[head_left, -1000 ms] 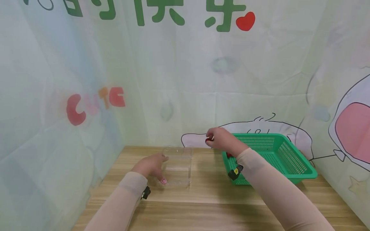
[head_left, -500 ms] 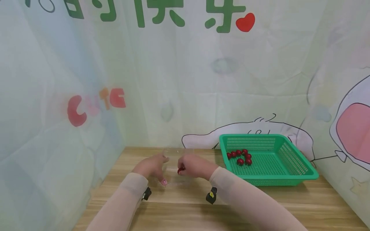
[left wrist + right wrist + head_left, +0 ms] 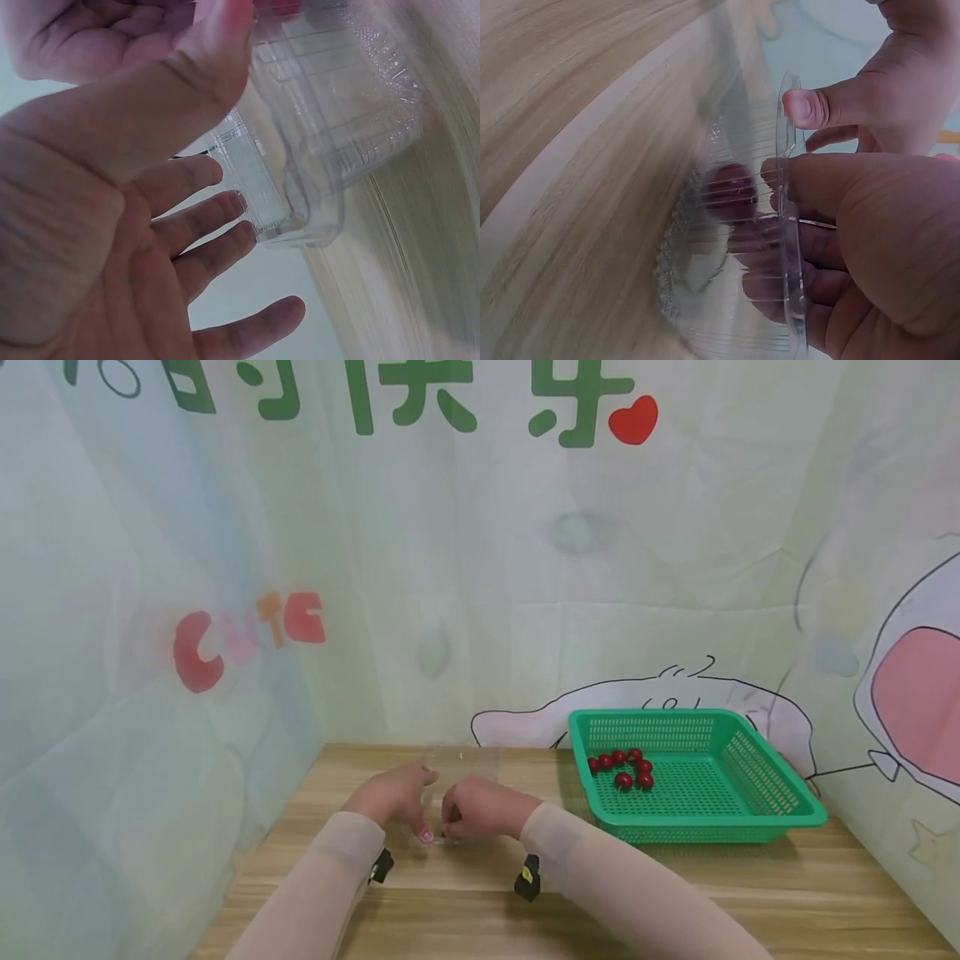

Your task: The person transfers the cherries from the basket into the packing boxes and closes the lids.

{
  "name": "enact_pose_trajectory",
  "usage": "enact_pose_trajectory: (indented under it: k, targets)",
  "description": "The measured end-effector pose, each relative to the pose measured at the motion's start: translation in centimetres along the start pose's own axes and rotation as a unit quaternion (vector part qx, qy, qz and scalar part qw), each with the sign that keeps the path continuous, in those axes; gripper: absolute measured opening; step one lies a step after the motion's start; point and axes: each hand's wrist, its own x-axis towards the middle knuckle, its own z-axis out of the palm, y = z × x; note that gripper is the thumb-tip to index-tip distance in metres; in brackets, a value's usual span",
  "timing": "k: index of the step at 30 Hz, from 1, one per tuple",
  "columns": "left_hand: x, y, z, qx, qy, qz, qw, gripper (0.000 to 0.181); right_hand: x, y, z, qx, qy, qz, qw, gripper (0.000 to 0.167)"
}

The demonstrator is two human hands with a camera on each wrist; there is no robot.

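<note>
The bench (image 3: 465,902) spreads out in front of the person, with the green basket (image 3: 720,820) over to the right and the clear box (image 3: 330,165) left of it, its long axis seeming to run away from the person, though hands cover much of it. What matters most is down inside the box: a cherry (image 3: 731,193) lies right at the tips of the right hand (image 3: 483,808), below and a little left of its knuckles, close to the near wall. The right hand is clearly the nearer one. It comes in from the right with its forearm slanting across the bench and fingers bent downward into the box; whether they pinch the cherry or have let it go, I can't tell. The left hand (image 3: 392,797) spans the box's left end, spread wide, thumb at the near rim and loosely straight fingers toward the far side, touching the plastic without curling round it. The smaller things left to see are the other cherries (image 3: 645,781), clustered on the left side of the basket floor, well apart from both hands
</note>
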Motion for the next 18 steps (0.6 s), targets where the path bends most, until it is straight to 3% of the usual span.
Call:
enact_pose_trajectory:
  k: [8, 14, 18]
  targets:
    - [-0.1, 0.2, 0.0, -0.004, 0.000, -0.009, 1.0000, 0.113, -0.7, 0.2, -1.0, 0.000, -0.001, 0.013, 0.9999, 0.008]
    - [-0.2, 0.5, -0.1, -0.015, 0.001, -0.015, 0.9998, 0.112, -2.4, 1.2, -3.8, 0.012, 0.009, 0.031, 0.9994, 0.010]
    - [-0.2, 0.5, 0.1, -0.013, 0.003, -0.018, 0.9997, 0.112, -4.1, 2.8, -6.0, 0.034, 0.024, 0.067, 0.9969, 0.009]
